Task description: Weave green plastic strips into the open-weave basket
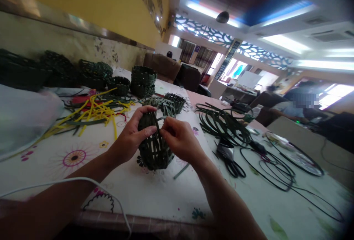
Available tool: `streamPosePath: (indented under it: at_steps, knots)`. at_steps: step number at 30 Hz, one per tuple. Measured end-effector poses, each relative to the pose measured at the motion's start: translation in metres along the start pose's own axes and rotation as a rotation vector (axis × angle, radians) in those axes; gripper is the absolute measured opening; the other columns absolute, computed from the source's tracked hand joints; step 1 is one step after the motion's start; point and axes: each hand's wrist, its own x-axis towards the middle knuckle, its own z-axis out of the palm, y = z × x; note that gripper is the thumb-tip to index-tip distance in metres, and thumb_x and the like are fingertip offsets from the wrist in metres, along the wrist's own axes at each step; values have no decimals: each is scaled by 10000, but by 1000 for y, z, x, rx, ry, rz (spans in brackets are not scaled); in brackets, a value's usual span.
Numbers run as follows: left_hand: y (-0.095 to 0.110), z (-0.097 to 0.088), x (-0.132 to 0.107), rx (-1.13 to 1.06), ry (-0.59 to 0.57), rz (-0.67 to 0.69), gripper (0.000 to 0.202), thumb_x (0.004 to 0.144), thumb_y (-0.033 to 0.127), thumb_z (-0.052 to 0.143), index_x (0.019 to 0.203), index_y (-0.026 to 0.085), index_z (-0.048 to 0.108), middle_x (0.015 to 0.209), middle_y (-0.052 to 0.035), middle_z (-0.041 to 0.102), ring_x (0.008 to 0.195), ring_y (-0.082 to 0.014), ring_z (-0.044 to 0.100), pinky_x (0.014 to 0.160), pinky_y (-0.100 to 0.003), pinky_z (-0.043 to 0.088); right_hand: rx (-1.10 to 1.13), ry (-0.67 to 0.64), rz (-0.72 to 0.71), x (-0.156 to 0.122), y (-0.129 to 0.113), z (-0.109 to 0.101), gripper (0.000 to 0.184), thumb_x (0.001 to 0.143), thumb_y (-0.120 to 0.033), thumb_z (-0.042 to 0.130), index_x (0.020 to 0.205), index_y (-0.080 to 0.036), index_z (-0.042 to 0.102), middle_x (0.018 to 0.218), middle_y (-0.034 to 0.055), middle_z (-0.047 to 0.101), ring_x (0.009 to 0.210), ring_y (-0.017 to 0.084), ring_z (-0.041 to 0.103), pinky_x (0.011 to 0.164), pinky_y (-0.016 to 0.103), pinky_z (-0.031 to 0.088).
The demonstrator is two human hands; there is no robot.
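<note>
A dark green woven basket (155, 151) with open gaps in its side stands tilted on the flowered tablecloth (91, 173). My left hand (135, 133) is closed round its upper left side, thumb across the front and fingers over the top. At the upper right, my right hand (179, 134) pinches a dark green strip against the basket wall; its fingertips partly hide the strip. Behind my hands lies more dark green weaving (163, 103), and a small woven basket (177, 102) stands beside it.
Yellow strips (96, 112) lie at left, near a translucent plastic bag (27, 118). Finished-looking baskets (143, 79) line the back. At right are coiled green strips (221, 122), scissors (232, 162) and a looped black cable (276, 173). A white cable (83, 179) crosses my left forearm.
</note>
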Motion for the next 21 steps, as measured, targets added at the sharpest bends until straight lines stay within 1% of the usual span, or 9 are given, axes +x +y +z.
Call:
streamPosePath:
  at_steps: [5, 9, 13, 16, 18, 21]
  knots:
    - [1, 5, -2, -18, -18, -23, 400, 839, 250, 700, 1208, 295, 553, 958, 15, 584, 836, -138, 556, 726, -228, 476, -150, -43, -43, -2, -3, -4, 263, 812, -108, 548, 632, -190, 375, 553, -55, 403, 530, 87, 344, 553, 275, 197]
    - [-1, 7, -1, -62, 27, -47, 405, 828, 241, 702, 1197, 294, 543, 942, 20, 564, 815, -133, 538, 720, -228, 466, -255, -75, -168, -3, -2, -3, 290, 869, -100, 505, 645, -190, 343, 561, -51, 396, 554, 95, 345, 620, 280, 243]
    - [-3, 5, 2, -73, 76, -51, 421, 814, 227, 701, 1194, 295, 533, 952, 24, 555, 821, -135, 532, 730, -234, 461, -312, -58, -253, -4, 2, -1, 252, 912, -96, 460, 680, -185, 423, 680, -10, 487, 654, 124, 433, 680, 289, 288]
    - [-5, 4, 1, -64, 85, -30, 408, 816, 238, 706, 1183, 291, 536, 972, 21, 562, 849, -144, 541, 756, -246, 462, -316, -25, -285, -5, 2, 2, 238, 937, -171, 499, 700, -183, 485, 789, 28, 522, 740, 153, 480, 692, 294, 319]
    - [-5, 4, 0, -45, 109, -12, 391, 811, 245, 716, 1160, 283, 545, 961, 21, 559, 863, -149, 543, 774, -251, 461, -333, -5, -297, -6, 3, 6, 221, 931, -201, 531, 712, -185, 511, 808, 39, 532, 761, 168, 491, 704, 306, 336]
    - [-6, 3, 0, 5, 151, 15, 367, 798, 254, 725, 1124, 265, 557, 969, 16, 563, 881, -156, 547, 797, -260, 465, -366, 21, -316, -7, 4, 13, 231, 934, -203, 519, 704, -188, 526, 793, 46, 542, 752, 179, 489, 713, 327, 350]
